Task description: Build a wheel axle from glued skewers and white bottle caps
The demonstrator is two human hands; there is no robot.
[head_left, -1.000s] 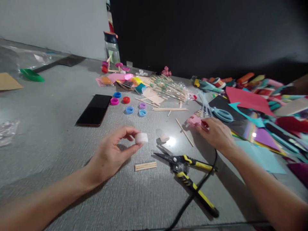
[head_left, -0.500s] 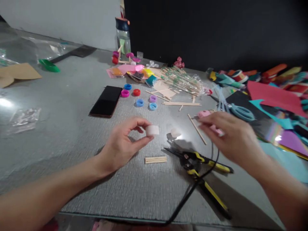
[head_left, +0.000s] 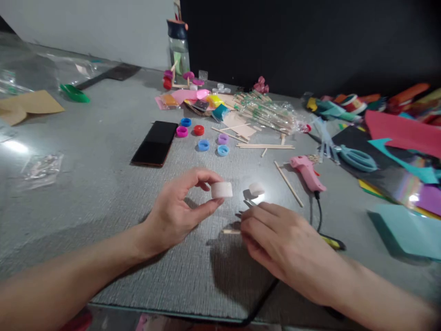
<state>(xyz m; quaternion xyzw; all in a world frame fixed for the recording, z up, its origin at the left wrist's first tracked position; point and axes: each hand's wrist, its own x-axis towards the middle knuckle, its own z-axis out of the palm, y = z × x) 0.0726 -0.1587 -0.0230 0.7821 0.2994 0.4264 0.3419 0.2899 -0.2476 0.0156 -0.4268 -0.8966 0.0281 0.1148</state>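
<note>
My left hand (head_left: 182, 200) pinches a white bottle cap (head_left: 222, 190) between thumb and fingers, a little above the table. My right hand (head_left: 275, 234) is closed, its fingertips on the short wooden sticks (head_left: 230, 232), whose left ends poke out from under the fingers. A second white cap (head_left: 257, 188) lies on the table between and beyond the hands. Beneath and behind my right hand are yellow-and-black pliers (head_left: 333, 242), mostly hidden. To the right rests a pink glue gun (head_left: 308, 173) with a black cord; a longer wooden stick (head_left: 288, 184) lies beside it.
A black phone (head_left: 155, 143) lies at left, near several coloured caps (head_left: 203, 145). Thin sticks (head_left: 265, 146) and a plastic bag of sticks (head_left: 265, 112) lie farther back. Light-blue scissors (head_left: 358, 158) and coloured paper (head_left: 403, 133) cover the right side. A water bottle (head_left: 179, 50) stands behind.
My right hand has moved left and nearer, from over the glue gun to the short sticks, uncovering the gun and covering most of the pliers. My left hand still holds its cap.
</note>
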